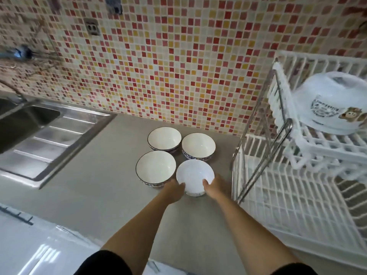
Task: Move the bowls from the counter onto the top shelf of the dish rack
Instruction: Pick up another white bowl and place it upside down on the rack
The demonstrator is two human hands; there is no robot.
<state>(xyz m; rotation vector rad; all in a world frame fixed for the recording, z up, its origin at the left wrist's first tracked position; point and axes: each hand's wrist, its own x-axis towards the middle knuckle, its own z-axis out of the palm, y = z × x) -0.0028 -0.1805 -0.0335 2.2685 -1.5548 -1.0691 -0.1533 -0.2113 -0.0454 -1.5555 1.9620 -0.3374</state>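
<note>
Several white bowls stand close together on the grey counter [99, 195]. The nearest one, a plain white bowl [194, 173], is gripped on both sides: my left hand [175, 190] holds its left rim and my right hand [215, 186] its right rim. A dark-rimmed bowl [155, 167] sits just left of it, and two more [164, 138] [198, 145] lie behind. The white two-tier dish rack [288, 195] stands to the right. Its top shelf [325, 147] carries an upturned white bowl with a bear picture [329, 104].
A steel sink with a ribbed drainboard [51, 139] fills the left side. The mosaic tile wall [168, 66] rises right behind the bowls, with a socket [91, 27] on it. The rack's metal frame [266, 147] slants between the bowls and the shelves.
</note>
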